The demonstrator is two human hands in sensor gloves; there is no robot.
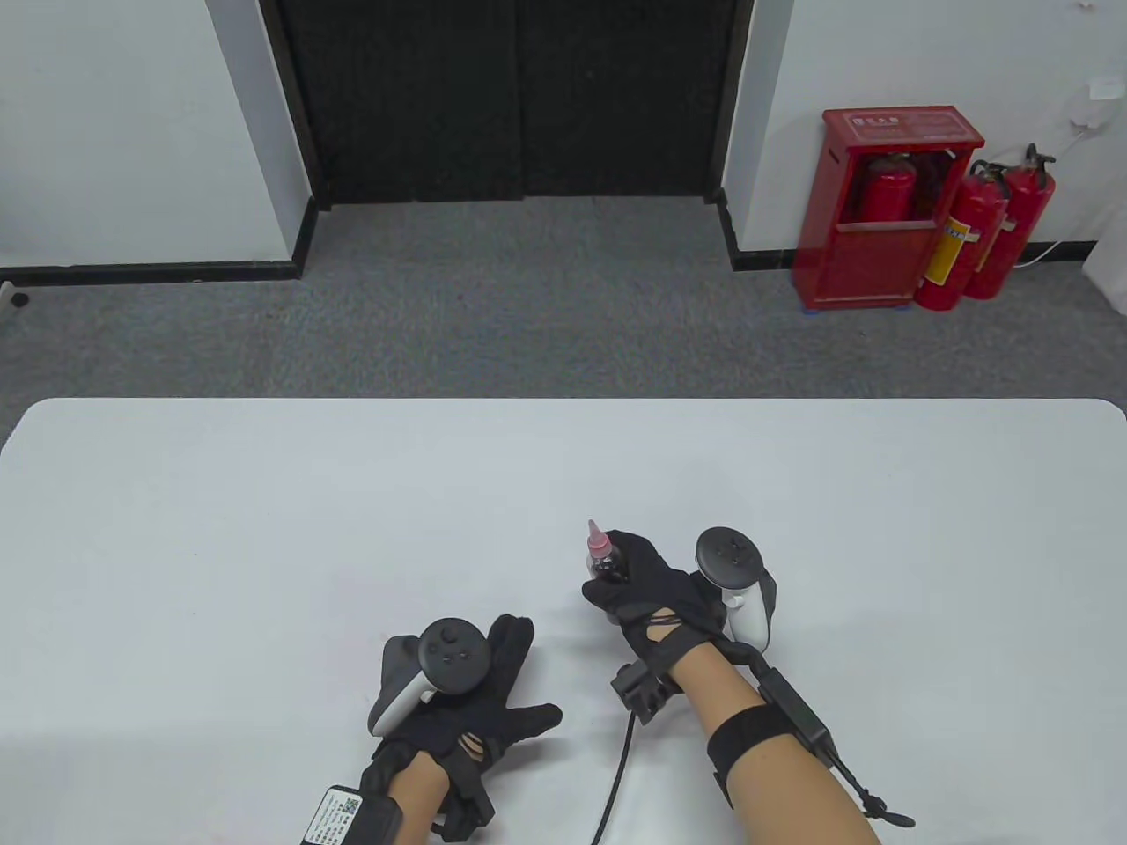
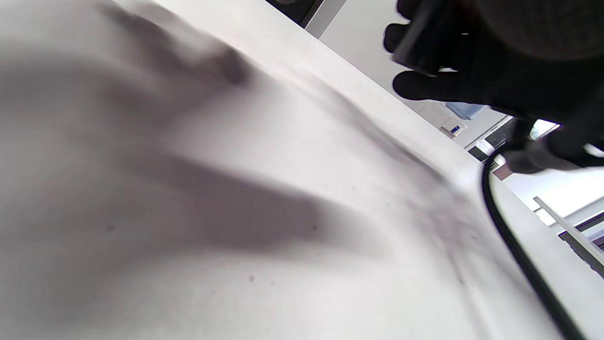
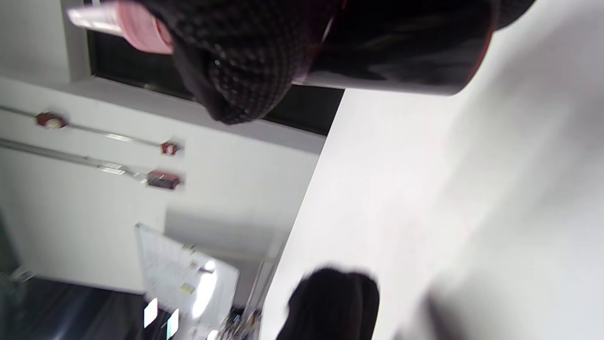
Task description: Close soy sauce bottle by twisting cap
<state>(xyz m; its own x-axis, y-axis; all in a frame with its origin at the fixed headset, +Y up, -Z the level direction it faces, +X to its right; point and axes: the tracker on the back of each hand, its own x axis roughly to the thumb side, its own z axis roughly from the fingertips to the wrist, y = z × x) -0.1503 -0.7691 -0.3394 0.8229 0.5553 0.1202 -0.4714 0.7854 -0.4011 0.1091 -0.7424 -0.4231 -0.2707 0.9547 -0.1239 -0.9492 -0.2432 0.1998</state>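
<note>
My right hand (image 1: 638, 581) grips a small dark soy sauce bottle (image 1: 606, 568) upright on the white table (image 1: 264, 528). Its pink pointed cap (image 1: 598, 539) sits on top, above my fingers. In the right wrist view the dark bottle (image 3: 406, 47) and the pink cap (image 3: 132, 23) lie sideways along the top edge, with a gloved finger (image 3: 236, 61) across the neck. My left hand (image 1: 493, 695) rests flat on the table to the lower left of the bottle, fingers spread, holding nothing. The left wrist view shows the right hand (image 2: 495, 61) at the top right.
A black cable (image 1: 621, 775) runs from my right wrist to the table's near edge; it also shows in the left wrist view (image 2: 514, 250). Beyond the table lie grey carpet, a red cabinet (image 1: 880, 211) and fire extinguishers (image 1: 977, 238).
</note>
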